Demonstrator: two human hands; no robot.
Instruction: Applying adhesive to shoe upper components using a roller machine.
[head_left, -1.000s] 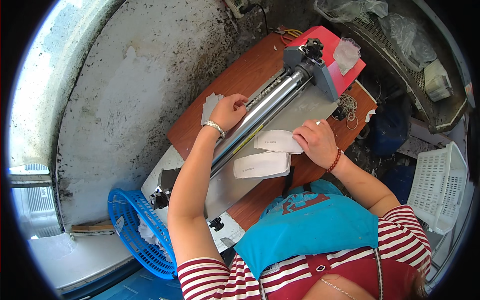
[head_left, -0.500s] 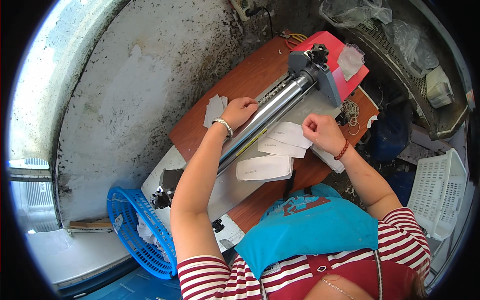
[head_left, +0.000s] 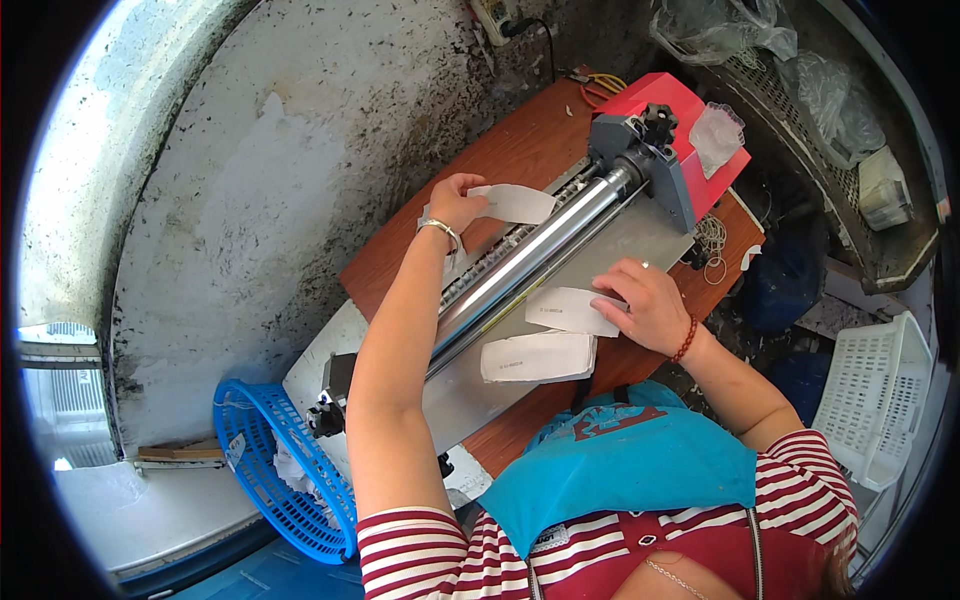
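Beyond the shiny metal roller [head_left: 548, 242] of a machine, my left hand [head_left: 456, 204] pinches the end of a white curved cut piece [head_left: 520, 204], which stretches over the roller's far side. On the near side, my right hand [head_left: 650, 308] has its thumb and fingers at the right end of another white curved piece [head_left: 562, 308] with small print. That piece lies over the grey metal plate [head_left: 460, 405]. Just below it sits a stack of similar white pieces [head_left: 536, 358]. More white pieces behind my left wrist are partly hidden.
The machine's red housing [head_left: 655, 100] carries a clear plastic piece [head_left: 716, 138]. A brown wooden tabletop [head_left: 540, 120] supports the machine. A blue basket [head_left: 285, 470] with white scraps stands at the left, a white basket [head_left: 872, 395] at the right. A string coil [head_left: 710, 238] lies near the housing.
My left hand has moved back from the roller and now holds a white piece. My right hand has moved slightly down onto a piece; fewer loose pieces lie on the near plate.
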